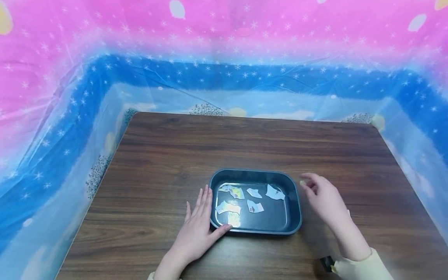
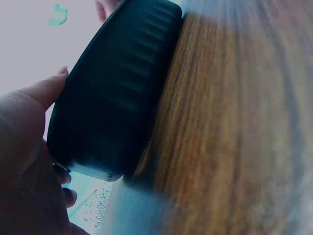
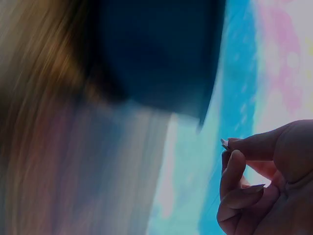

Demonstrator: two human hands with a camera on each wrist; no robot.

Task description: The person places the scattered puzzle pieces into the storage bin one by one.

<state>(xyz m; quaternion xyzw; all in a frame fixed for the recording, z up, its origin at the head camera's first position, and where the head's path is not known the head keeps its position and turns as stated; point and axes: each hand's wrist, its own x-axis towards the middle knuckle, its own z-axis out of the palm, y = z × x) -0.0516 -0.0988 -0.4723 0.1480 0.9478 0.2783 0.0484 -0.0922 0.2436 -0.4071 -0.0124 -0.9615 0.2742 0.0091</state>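
A dark blue-green rectangular tray (image 1: 294,229) stands on the wooden table, holding several jagged-edged printed pieces, one of them (image 1: 275,192) at its right end. My left hand (image 1: 197,233) braces the tray's near left corner. Its straight fingers lie along the left wall, and the thumb (image 2: 49,90) touches the near rim. Just off the tray's right side is my right hand (image 1: 325,198), with thumb and forefinger pinching a tiny pale scrap (image 3: 225,144). The fingertips cover most of that scrap, so I cannot tell its kind.
The brown wood-grain table (image 1: 168,155) extends around the tray on every side. A pink and blue snowflake-patterned cloth (image 1: 217,74) hangs behind the table and along both sides. By the right sleeve there is a small black object (image 1: 327,263).
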